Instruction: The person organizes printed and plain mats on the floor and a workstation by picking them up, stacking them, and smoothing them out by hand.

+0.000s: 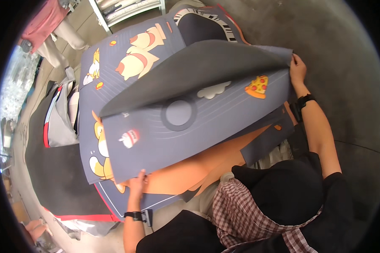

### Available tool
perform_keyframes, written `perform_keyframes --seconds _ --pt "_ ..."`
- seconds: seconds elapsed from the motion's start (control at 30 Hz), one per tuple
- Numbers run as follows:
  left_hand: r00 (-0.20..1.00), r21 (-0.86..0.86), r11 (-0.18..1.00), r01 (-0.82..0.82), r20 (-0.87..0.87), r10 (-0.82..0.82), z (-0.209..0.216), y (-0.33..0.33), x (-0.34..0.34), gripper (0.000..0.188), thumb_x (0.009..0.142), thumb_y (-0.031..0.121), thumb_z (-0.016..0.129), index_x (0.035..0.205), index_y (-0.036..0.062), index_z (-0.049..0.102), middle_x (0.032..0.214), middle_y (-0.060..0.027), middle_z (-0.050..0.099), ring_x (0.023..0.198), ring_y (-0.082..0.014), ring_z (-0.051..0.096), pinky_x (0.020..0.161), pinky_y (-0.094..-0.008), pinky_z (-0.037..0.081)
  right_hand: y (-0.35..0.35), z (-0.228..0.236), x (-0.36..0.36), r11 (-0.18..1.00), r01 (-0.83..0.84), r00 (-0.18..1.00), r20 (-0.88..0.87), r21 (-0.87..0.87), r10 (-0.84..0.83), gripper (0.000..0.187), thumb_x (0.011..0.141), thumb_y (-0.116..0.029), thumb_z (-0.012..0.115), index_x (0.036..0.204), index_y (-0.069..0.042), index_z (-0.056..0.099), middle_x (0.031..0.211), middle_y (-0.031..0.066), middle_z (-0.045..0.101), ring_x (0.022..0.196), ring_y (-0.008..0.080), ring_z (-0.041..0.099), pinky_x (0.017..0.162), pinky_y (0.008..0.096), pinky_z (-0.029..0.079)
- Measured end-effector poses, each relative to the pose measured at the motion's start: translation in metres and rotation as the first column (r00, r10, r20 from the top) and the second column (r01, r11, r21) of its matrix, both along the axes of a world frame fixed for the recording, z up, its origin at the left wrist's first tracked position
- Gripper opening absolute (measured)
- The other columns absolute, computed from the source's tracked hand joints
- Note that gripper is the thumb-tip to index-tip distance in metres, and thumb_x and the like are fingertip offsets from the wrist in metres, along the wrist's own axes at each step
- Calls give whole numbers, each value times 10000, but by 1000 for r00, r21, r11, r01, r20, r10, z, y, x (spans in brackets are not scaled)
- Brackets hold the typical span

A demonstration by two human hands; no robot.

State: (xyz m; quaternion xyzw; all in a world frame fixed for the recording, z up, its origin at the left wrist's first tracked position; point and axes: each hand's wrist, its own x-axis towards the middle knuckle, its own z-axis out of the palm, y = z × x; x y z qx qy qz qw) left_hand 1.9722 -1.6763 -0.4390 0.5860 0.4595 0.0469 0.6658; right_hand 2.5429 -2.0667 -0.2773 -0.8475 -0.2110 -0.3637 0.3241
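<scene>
A large grey-blue printed mat point(223, 114) lies across the pile in front of me. It bears a pizza slice, a cloud and a pale round patch. Its far part is curled over, so the plain dark underside shows. My right hand point(298, 69) is closed on the mat's edge at the far right corner. At the near left corner, my left hand point(136, 184) grips the mat's lower edge with the thumb on top. Beneath it lie another printed mat with cartoon animals point(137, 63) and an orange-printed sheet point(185, 170), partly covered.
A black mat with a red edge point(50, 177) spreads at the left, with a folded grey piece point(63, 122) on it. A white metal rack point(126, 12) stands at the back. Another person in a pink top point(46, 21) is at the far left. Concrete floor point(350, 76) lies to the right.
</scene>
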Motion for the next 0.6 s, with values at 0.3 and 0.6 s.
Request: perform_keyframes --seconds 0.3,0.6 --pt "999 -164 985 43 -7 -45 -14 -24 -1 363 886 350 479 811 8 576 682 -50 568 506 -89 470 476 -211 387 -41 -116 -50 658 106 880 -239 -746 -412 591 753 -104 592 1271 -33 317 1111 195 471 1063 363 446 903 398 378" --pt "996 -589 804 84 54 -65 14 -36 -9 264 883 154 470 1038 -44 549 838 -85 614 658 -103 553 587 -211 463 95 -168 -8 822 -198 845 -518 -533 -132 687 787 -451 543 1186 85 382 1171 259 461 1118 357 427 935 369 350"
